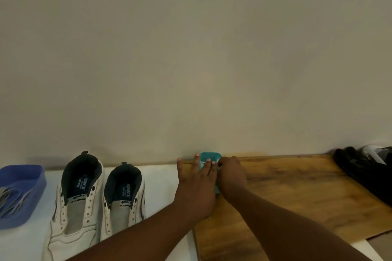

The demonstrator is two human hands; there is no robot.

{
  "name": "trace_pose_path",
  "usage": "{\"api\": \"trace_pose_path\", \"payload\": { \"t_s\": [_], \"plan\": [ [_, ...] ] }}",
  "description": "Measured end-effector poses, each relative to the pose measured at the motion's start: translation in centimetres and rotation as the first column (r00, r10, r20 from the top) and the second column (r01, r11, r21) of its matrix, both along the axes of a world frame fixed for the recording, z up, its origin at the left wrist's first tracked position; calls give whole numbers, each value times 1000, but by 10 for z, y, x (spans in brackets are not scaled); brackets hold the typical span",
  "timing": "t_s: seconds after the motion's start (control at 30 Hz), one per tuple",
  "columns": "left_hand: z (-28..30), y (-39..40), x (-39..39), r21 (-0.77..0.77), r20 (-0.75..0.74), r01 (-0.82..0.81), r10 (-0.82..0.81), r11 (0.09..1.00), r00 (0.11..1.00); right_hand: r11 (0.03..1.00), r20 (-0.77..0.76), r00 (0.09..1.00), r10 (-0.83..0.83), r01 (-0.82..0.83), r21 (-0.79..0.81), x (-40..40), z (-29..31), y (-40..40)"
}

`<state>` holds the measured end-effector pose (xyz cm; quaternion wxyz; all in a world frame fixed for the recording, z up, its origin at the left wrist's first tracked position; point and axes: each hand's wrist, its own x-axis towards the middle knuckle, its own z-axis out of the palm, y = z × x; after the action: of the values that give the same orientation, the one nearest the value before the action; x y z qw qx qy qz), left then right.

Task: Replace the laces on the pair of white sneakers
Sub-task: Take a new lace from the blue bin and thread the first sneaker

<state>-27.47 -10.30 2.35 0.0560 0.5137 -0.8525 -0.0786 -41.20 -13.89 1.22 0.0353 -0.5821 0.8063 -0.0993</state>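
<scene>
Sneakers (95,203), unlaced, stand side by side on the worktop (165,186), heels toward the wall, left of the teal packet (209,159). Left hand (196,184) presses flat-fingered on that packet; right hand (230,172) pinches something pale at its top, seemingly new lace; left grip is nearer the sneakers.

A home, it seems: a plain cream wall (191,48), a wooden board (297,193), and worn sneakers (95,197) on a white surface (163,188).

Teal box (209,158) mostly behind both hands; blue tray (31,176), black bag (364,171) cut off by edges.
</scene>
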Motion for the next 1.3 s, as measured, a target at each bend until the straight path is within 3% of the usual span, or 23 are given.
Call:
{"api": "trace_pose_path", "payload": {
  "t_s": [0.43,0.7,0.83,1.0,1.3],
  "plan": [
    [-13,-18,-16,61,-21,14,-13,998,1000,992,-73,997,-35,25,-128,-10,-13,6],
    [-7,-4,-6,-24,-7,31,-31,999,999,971,-15,999,-28,24,-239,-4,-12,22],
    [9,6,15,-94,40,-52,56,994,998,972,77,997,2,16,-233,11,-7,38],
    [27,29,61,-247,-96,-126,105,961,990,942,160,983,94,-36,-334,50,12,66],
    [89,107,171,-364,-168,-329,286,871,943,797,-77,951,299,-293,-527,145,99,131]
  ]
}}
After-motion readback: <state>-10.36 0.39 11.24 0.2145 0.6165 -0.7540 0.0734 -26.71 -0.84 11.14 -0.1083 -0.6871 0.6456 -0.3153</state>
